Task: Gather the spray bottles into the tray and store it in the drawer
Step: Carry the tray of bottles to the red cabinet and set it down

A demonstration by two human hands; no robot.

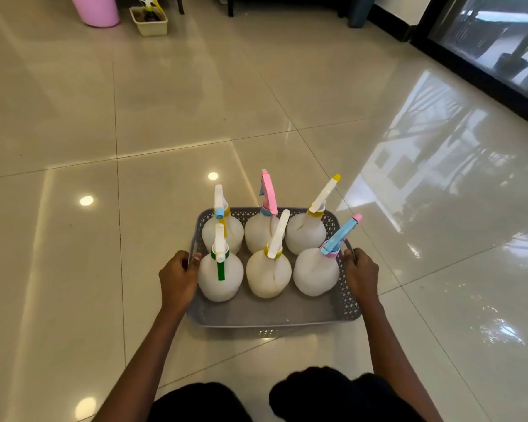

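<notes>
Gripping the gray tray (275, 313) at both short ends, the person has the gathering step done, as I judge it: six spray bottles (268, 274) stand upright in it in two rows of three, between the two hands. The left hand (179, 277) is curled closed over the left rim, its thumb showing over the edge beside the green-triggered bottle (220, 277); the right hand (360, 274) is closed the same way on the right rim, just beside the blue-and-pink-headed bottle (316, 272). So each grip is shut on the tray and nothing else. Whether the tray rests on the tiled floor (195, 102) or is already raised a little I cannot tell. What is left looks like the carrying: a level lift, slow, since the tall bottles are top-heavy and loosely packed, with bare tray floor on the near side of the hands for them to slide into. No drawer shows anywhere in view, so its place is unknown. The fingers under the rims are hidden, and far beyond the hands a pink bin (96, 10) is cut off by the frame
</notes>
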